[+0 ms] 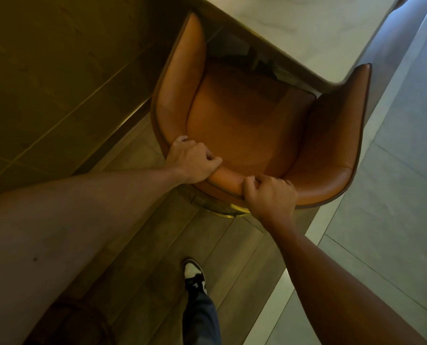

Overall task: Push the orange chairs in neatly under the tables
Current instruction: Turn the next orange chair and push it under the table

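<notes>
The floor point(142, 257) fills most of the view, brown wood-look planks beneath the person and pale stone-look tiles to the right, with a dark panelled wall surface along the upper left. A pale marbled counter point(307, 33) with a dark wooden edge runs across the upper right, its rounded corner reaching over the front of the seat. The orange chair point(244, 125), a curved leather tub seat, stands with its front part tucked under that counter; one arm rises on the left beside the counter's edge, the other on the right past the corner. A brass-coloured ring of its base shows below the backrest. The left hand point(192, 160) closes its grip over the top of the backrest on the left side, fingers curled over the padded rim. The right hand point(269, 192) clamps its grip on the same rim just beside it, fingers wrapped inward. Below, a black-and-white shoe point(193, 275) and a denim trouser leg stand on the planks.
</notes>
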